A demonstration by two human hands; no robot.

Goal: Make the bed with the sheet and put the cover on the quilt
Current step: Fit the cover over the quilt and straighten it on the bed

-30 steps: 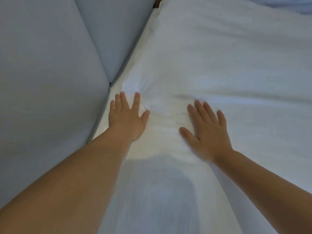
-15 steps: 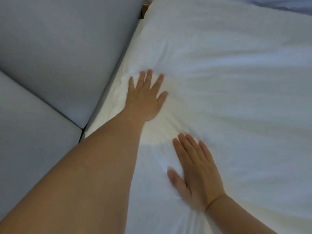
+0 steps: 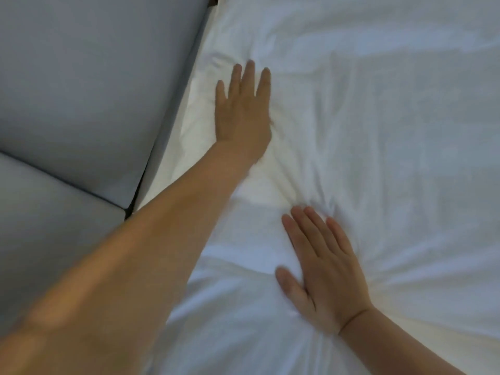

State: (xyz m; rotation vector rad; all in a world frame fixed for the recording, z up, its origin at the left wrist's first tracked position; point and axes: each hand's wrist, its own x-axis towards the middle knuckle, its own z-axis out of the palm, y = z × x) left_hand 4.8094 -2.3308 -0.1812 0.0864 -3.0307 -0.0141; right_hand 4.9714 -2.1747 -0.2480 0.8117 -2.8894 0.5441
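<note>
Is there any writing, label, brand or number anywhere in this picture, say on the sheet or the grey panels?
None: no text shows on the white sheet, the grey panels, the left hand or the right hand.

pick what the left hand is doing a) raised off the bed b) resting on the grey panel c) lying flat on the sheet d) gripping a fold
c: the left hand lies flat, fingers straight, on the white sheet beside the grey panel.
</note>
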